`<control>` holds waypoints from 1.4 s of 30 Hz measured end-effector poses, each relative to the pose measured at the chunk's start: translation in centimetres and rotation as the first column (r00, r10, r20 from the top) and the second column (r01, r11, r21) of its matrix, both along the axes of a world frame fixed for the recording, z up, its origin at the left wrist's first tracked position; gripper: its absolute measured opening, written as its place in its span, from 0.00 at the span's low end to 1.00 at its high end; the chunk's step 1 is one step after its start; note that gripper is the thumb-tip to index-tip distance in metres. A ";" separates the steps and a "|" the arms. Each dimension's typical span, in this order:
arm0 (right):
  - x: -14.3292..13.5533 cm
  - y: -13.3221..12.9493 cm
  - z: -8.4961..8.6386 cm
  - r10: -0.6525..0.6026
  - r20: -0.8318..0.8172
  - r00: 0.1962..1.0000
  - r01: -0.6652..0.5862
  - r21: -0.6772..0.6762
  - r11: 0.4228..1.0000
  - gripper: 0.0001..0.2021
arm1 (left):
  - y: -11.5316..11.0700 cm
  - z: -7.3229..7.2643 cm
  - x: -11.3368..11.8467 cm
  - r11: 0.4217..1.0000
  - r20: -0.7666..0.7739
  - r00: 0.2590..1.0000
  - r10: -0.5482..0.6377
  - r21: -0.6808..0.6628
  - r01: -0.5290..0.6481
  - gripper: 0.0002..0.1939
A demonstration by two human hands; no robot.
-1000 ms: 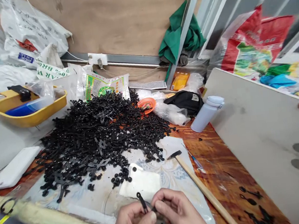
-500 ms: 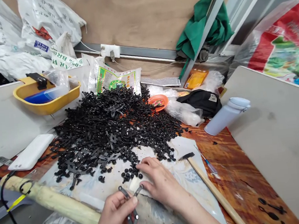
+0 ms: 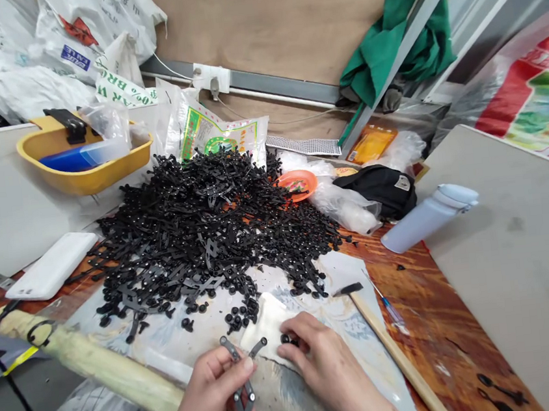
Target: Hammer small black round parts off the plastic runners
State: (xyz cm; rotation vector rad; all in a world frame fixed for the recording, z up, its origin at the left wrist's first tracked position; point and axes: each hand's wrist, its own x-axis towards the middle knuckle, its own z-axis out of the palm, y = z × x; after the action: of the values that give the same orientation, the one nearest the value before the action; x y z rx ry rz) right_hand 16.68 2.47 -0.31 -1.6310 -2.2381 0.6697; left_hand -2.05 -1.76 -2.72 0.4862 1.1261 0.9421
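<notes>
My left hand [image 3: 219, 384] pinches a dark scissor-like linkage [image 3: 243, 398] made of crossed, riveted strips, its two upper arms spread apart. To its right, my right hand [image 3: 325, 360] is closed around small black round caps [image 3: 288, 339] that show between thumb and fingers. Below and between the hands lies a pale block [image 3: 264, 318] on the plastic-covered work surface. Just beyond it sit several loose black caps [image 3: 242, 317], at the near edge of a large heap of black linkage parts [image 3: 199, 233].
A hammer [image 3: 392, 350] and a screwdriver [image 3: 388, 308] lie on the right. Behind are a pale blue bottle [image 3: 426, 219], a black cap-like cloth item [image 3: 383, 187] and an orange dish [image 3: 299, 183]. A white power bank-like box [image 3: 53, 267] and yellow basin [image 3: 89, 176] stand left.
My right hand has drawn back from the loose caps toward me and to the right, now with black caps in its fingers. The left hand keeps holding the linkage.
</notes>
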 end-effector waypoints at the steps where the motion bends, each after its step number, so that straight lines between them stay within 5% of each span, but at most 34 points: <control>1: -0.3 0.4 0.3 -0.002 -0.006 1.000 0.002 0.032 0.999 0.05 | 0.0 -0.1 0.1 1.000 -0.011 1.000 0.008 -0.008 -0.008 0.17; 6: -4.6 4.1 1.6 0.037 0.185 0.982 -0.052 0.073 0.996 0.08 | 0.0 -0.9 0.4 1.000 -0.047 0.999 0.017 0.019 -0.016 0.17; 11: -8.3 6.3 0.6 0.035 0.250 0.968 -0.036 0.000 0.999 0.09 | -0.2 -1.0 0.1 1.000 -0.020 1.000 0.007 0.012 -0.007 0.16; 21: -1.2 4.8 -0.3 -0.049 -0.055 0.997 0.042 -0.120 0.992 0.06 | -0.1 -0.7 0.0 0.999 -0.015 1.000 -0.024 0.025 0.025 0.15; 30: 0.7 2.4 -1.3 -0.166 -0.110 0.980 0.163 -0.032 0.986 0.03 | 0.0 -0.5 0.0 0.997 -0.077 0.995 -0.060 0.042 0.063 0.15; 39: 0.6 0.9 0.9 -0.067 0.102 0.993 0.053 0.132 0.990 0.08 | -0.1 -0.6 0.3 0.999 -0.124 0.992 -0.030 0.008 0.031 0.15; 42: -0.7 1.6 1.2 0.094 0.092 0.991 -0.107 0.149 0.983 0.10 | 0.0 -0.6 0.3 1.000 -0.137 0.990 -0.022 0.009 0.023 0.15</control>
State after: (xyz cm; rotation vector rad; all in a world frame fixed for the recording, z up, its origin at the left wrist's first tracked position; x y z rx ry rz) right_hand 16.00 4.05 0.90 -1.5074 -2.3803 0.4470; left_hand -1.76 -1.75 -3.30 0.5781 1.2373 0.9058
